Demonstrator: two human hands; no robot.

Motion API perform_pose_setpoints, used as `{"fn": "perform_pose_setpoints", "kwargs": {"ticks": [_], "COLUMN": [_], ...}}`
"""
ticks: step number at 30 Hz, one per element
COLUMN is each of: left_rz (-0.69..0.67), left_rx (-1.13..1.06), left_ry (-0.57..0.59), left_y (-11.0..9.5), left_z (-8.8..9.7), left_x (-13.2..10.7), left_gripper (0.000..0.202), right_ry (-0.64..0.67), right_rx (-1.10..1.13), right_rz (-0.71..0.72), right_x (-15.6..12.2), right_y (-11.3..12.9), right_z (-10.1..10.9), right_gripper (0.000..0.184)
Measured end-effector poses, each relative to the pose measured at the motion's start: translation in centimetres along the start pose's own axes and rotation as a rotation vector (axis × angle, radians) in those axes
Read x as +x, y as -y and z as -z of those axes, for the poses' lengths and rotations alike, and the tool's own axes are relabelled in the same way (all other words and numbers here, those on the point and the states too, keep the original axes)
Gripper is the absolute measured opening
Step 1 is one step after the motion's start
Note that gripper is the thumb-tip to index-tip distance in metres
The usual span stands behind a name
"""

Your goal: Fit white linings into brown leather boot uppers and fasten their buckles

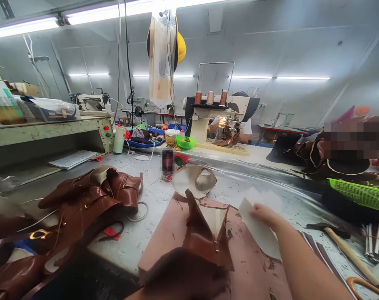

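Note:
My right hand (263, 214) pinches a thin white sheet (258, 229) by its upper edge, just right of centre. In front of me a brown leather piece (197, 233) with a pale lining stands folded and partly gaping, a small metal fitting at its opening. My left hand (205, 275), dark and blurred at the bottom centre, is closed on the lower part of this leather; most of its fingers are hidden. Under both lies a worn pinkish board (161, 229). Behind the leather, an off-white curved piece (189, 181) rests at the board's far edge.
Brown leather goods with buckles (92, 204) are heaped at left. A hammer (348, 250), orange-handled scissors (361, 287) and a green basket (361, 193) are at right. Farther back stand a sewing machine (202, 121), a green bowl (185, 142) and a can (168, 164).

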State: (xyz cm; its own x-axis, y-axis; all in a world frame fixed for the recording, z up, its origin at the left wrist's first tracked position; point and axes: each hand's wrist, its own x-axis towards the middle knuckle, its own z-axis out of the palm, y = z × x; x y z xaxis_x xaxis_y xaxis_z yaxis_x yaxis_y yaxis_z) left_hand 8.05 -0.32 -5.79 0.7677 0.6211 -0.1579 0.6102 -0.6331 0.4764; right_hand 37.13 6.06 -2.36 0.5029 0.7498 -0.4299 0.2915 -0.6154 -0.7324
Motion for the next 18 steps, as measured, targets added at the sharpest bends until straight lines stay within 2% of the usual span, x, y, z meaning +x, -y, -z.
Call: {"fn": "perform_pose_setpoints", "kwargs": {"ticks": [3, 5, 8, 9, 10, 12, 14, 16, 18], "left_rz": [0.007, 0.017, 0.019, 0.012, 0.002, -0.021, -0.061, -0.144, -0.243], "left_rx": [0.015, 0.023, 0.028, 0.028, 0.026, 0.037, 0.075, 0.126, 0.161], "left_ry": [0.007, 0.010, 0.021, 0.026, 0.028, 0.028, 0.041, 0.068, 0.079], "left_y": [0.2, 0.5, 1.0, 1.2, 1.2, 1.2, 0.8, 0.3, -0.1], "left_z": [0.0, 0.0, 0.1, 0.1, 0.1, 0.2, 0.5, 0.9, 1.3], "left_x": [-0.6, -1.1, -1.3, -1.3, -1.2, -1.0, -0.8, -0.8, -1.0], "left_gripper": [0.027, 0.026, 0.028, 0.030, 0.031, 0.035, 0.038, 0.038, 0.034], "right_ry": [-0.125, -0.184, -0.177, -0.174, -0.194, -0.340, -0.459, -0.479, -0.422], "right_rx": [0.008, 0.078, 0.284, 0.355, 0.373, 0.201, -0.064, -0.193, -0.093], "right_rz": [0.068, 0.129, 0.220, 0.248, 0.266, 0.308, 0.408, 0.492, 0.485], "right_x": [-2.4, -4.7, -8.2, -9.3, -10.2, -11.7, -12.8, -13.5, -13.8], "right_y": [0.1, -0.9, -4.3, -5.8, -7.2, -9.9, -11.6, -12.2, -12.2], "right_z": [-0.5, -0.1, 0.2, 0.0, -0.4, -1.4, -2.3, -2.5, -2.0], "right_gripper": [0.009, 0.009, 0.037, 0.042, 0.039, 0.023, 0.020, 0.018, 0.011]}}
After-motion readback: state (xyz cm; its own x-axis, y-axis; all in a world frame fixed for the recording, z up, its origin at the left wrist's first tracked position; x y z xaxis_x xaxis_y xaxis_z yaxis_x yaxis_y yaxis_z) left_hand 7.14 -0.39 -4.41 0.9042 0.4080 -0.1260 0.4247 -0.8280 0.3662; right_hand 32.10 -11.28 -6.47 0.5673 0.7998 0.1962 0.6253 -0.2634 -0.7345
